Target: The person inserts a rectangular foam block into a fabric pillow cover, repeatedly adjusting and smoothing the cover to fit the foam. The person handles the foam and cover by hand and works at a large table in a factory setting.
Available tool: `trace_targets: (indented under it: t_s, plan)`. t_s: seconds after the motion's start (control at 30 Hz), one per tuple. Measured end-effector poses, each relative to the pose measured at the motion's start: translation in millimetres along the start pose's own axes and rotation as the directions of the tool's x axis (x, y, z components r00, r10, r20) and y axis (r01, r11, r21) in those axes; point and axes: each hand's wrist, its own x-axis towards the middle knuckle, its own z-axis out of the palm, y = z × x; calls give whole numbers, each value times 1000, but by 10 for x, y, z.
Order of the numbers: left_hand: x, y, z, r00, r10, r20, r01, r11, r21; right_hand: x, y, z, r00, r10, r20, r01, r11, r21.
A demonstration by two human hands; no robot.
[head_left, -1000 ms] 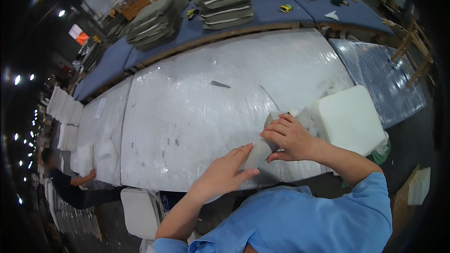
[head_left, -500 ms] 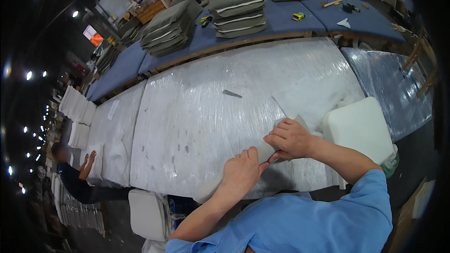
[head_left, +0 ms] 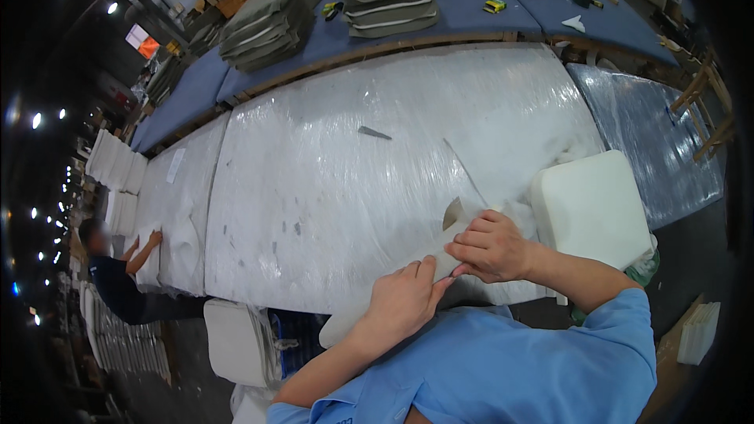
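Note:
Both of my hands grip the edge of a long off-white padded piece (head_left: 339,328), which looks like a cushion seen edge-on. My left hand (head_left: 402,298) is closed on it, its thumb reaching toward the other hand. Close beside it, my right hand (head_left: 491,247) pinches the same edge with bent fingers. A grey-beige flap (head_left: 453,213) sticks up past the right hand. The underside of the piece is hidden by my hands and blue shirt. To the right lies a thick white cushion (head_left: 593,200) with rounded corners.
The plastic-wrapped table (head_left: 314,188) carries a grey scrap (head_left: 375,133) and white fluffy wadding (head_left: 510,165). Grey cushion stacks (head_left: 390,0) stand on the blue table (head_left: 471,12) behind. White pads (head_left: 239,338) are piled at lower left. A co-worker (head_left: 118,275) handles white pieces at far left.
The view has shifted, so the tables sit higher and further left. My hands have turned slightly along the edge, and the grey-beige flap shows more beyond the right hand.

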Motion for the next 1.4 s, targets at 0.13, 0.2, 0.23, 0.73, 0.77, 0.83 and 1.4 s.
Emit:
trace_targets:
  t_s: [0.13, 0.2, 0.23, 0.73, 0.77, 0.83, 1.4]
  plan:
    - [-94, 110, 58, 991, -49, 122, 64, 990, -124, -145, -148, -69, 1000, 18, 20, -18, 1000, 15]
    - [-129, 114, 105, 972, -59, 229, 98, 981, -164, -198, -212, -117, 999, 29, 38, -30, 999, 19]
    - [-147, 120, 138, 957, -49, 286, 109, 974, -198, -249, -261, -134, 998, 41, 55, -42, 999, 23]
    - [-29, -420, 1108, 772, -44, 635, 337, 874, -350, -332, -782, -349, 617, 283, 734, -462, 885, 47]
    - [-32, -456, 1197, 780, -54, 623, 329, 882, -336, -348, -775, -270, 552, 279, 786, -505, 862, 48]
    - [-24, -535, 1374, 794, -81, 603, 326, 893, -310, -365, -730, -56, 478, 258, 840, -517, 855, 32]
    - [560, -1740, 2269, 680, -226, 698, 501, 838, -216, -170, 366, 2140, 42, 262, 964, -648, 742, -173]
